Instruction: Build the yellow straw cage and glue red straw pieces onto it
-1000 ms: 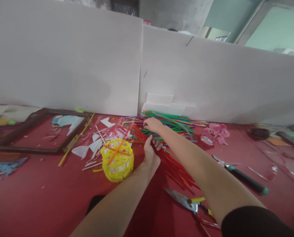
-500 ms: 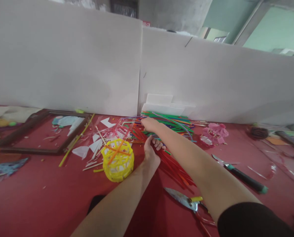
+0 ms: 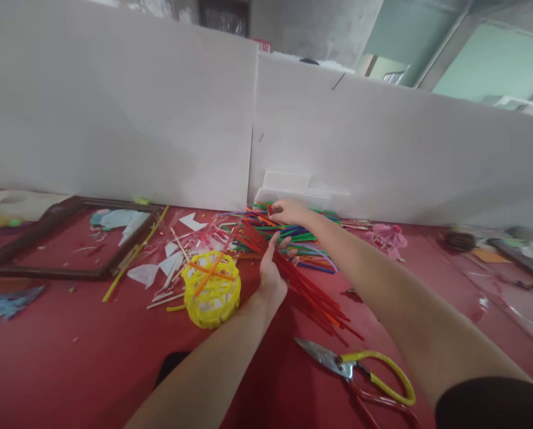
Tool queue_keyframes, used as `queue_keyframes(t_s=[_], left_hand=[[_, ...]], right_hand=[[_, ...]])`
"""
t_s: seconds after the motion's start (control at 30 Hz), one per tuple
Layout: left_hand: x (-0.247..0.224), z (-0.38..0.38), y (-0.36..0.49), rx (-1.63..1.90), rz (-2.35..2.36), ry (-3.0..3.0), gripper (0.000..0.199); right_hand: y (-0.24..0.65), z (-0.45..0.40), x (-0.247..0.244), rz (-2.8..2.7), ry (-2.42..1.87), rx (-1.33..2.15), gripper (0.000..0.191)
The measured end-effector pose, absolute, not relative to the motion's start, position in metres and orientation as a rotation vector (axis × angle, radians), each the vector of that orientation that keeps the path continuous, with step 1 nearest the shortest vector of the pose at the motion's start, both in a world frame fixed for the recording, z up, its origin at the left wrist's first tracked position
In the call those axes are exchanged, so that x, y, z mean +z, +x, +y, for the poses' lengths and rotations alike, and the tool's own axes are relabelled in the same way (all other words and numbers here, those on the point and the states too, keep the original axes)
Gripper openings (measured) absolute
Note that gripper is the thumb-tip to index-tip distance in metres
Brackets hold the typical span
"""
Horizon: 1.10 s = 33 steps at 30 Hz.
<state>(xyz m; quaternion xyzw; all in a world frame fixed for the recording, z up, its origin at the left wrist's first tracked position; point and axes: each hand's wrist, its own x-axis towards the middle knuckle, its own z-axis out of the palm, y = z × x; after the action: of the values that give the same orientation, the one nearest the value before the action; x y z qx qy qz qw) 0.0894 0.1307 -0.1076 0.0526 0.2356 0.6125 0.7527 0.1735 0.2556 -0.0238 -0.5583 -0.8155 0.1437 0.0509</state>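
My left hand (image 3: 273, 271) cradles a bundle of red pipe cleaners (image 3: 313, 293), its fingers loosely curled around them and its thumb raised. The bundle slants from the pile down to the right, with a few orange stems among the red. Over the pile of green, purple and blue pipe cleaners (image 3: 311, 249), my right hand (image 3: 290, 212) has its fingertips pinched together. A small red end shows at those fingertips. Left of my left hand stands a yellow openwork ball-shaped piece (image 3: 211, 292) with orange stems crossed on top.
Scissors (image 3: 338, 360) with yellow and red handles lie in front at right. A dark frame (image 3: 52, 273), white scraps (image 3: 172, 262), a yellow stem (image 3: 135, 256) and a pink piece (image 3: 389, 238) lie around. White boards (image 3: 168, 119) stand along the table's back.
My right hand has risen and moved right, away from my left hand. The left hand's fingers have loosened around the red bundle. More of the scissors' handles now shows.
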Motion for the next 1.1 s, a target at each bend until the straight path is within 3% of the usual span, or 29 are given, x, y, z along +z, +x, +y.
queue_keyframes(t_s=[0.23, 0.63, 0.83, 1.0, 1.1], left_hand=[[-0.102, 0.134, 0.085, 1.435, 0.541, 0.142, 0.033], [-0.110, 0.139, 0.086, 1.399, 0.606, 0.105, 0.031], [-0.112, 0.138, 0.086, 1.394, 0.615, 0.140, 0.034], [-0.111, 0.138, 0.087, 1.388, 0.622, 0.121, 0.033], [-0.109, 0.138, 0.086, 1.339, 0.580, 0.104, 0.031]], right_hand=[[0.177, 0.236, -0.041, -2.419, -1.528, 0.667, 0.011], [0.180, 0.238, -0.031, -2.190, -1.298, 0.724, 0.009], [0.167, 0.243, -0.001, -1.886, -1.104, 0.544, 0.012], [0.165, 0.240, 0.051, -1.508, -0.766, 0.257, 0.016], [0.162, 0.234, 0.076, -1.508, -0.906, 0.327, 0.011]])
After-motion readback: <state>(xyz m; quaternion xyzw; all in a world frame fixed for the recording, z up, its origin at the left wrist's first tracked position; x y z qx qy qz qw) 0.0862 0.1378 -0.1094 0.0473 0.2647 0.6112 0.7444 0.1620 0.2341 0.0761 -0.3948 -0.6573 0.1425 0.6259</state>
